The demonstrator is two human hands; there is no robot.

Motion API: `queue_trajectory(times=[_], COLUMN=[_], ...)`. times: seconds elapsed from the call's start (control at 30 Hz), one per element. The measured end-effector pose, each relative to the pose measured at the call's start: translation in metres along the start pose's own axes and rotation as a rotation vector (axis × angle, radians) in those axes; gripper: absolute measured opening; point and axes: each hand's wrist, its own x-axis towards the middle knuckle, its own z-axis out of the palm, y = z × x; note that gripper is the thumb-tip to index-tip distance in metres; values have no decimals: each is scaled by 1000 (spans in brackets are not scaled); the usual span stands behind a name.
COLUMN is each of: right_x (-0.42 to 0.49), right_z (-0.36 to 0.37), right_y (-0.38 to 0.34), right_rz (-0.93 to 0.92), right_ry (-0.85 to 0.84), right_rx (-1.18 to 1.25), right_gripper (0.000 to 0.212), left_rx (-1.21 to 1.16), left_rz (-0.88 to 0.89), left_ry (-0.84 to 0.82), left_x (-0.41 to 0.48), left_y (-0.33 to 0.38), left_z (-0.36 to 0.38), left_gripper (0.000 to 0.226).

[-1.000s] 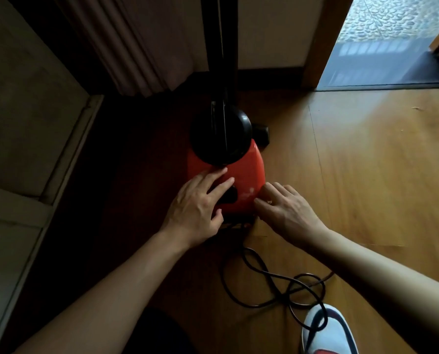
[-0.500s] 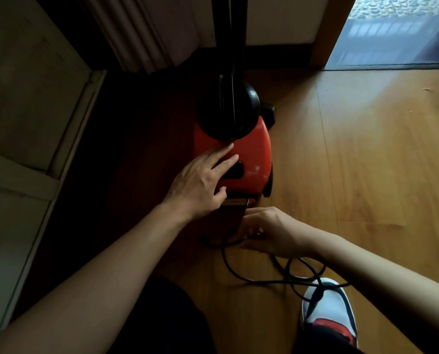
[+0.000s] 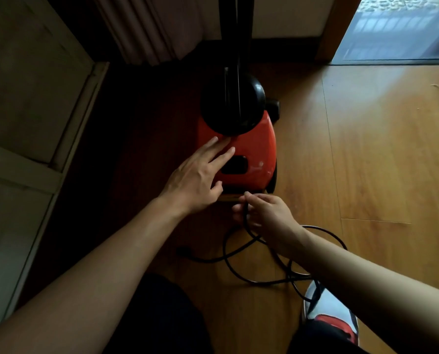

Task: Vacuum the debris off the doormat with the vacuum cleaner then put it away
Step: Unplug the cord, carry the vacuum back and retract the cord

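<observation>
Cord [image 3: 213, 261] seems pinched in right hand's [image 3: 264, 213] grip, beside vacuum cleaner [image 3: 251, 154].

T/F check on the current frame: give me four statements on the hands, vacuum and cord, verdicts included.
1. The left hand lies flat on the red vacuum cleaner. True.
2. The right hand holds nothing. False: its fingers pinch the black cord just behind the vacuum cleaner.
3. The cord is wound up on the vacuum cleaner. False: it lies in loose loops on the wooden floor.
4. A shoe shows at lower right. True.
</observation>
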Motion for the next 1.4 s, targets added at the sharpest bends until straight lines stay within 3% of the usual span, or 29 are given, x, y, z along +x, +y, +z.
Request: queue_trajectory(times=[0.13, 0.27, 0.4, 0.6, 0.83, 0.97, 1.07, 1.13, 1.23, 1.4], right_x=[-8, 0, 13, 35, 46, 62, 68, 73, 77, 78], right_z=[13, 32, 47, 57, 66, 56, 33, 9, -28, -61], right_y=[11, 16, 20, 28, 34, 42, 43, 44, 47, 27], right_rz=[-76, -158, -83, -43, -67, -144, -80, -46, 33, 101], right_ry=[-87, -74, -136, -152, -112, -99, -201, -219, -93, 132], right_rx=[103, -157, -243, -410, -335, -498, -572, -756, -855, -759], right_gripper=[29, 29, 25, 39, 39, 22, 26, 34, 29, 29], left_rx=[21, 38, 30, 14, -14, -5, -24, -29, -27, -15], left_rz=[-1, 12, 0, -26, -39, 9, 47, 54, 51, 62], left_ry=[-44, -65, -100, -141, -144, -162, -144, -142, -144, -131], left_x=[3, 1, -1, -2, 0, -2, -2, -2, -2, -2], left_y=[0, -2, -1, 1, 1, -5, -10, -12, -13, -13], left_z=[-1, -1, -3, -4, -5, -5, -4, -5, -4, -2], left_gripper=[73, 77, 80, 85, 86, 91, 96, 98, 99, 100])
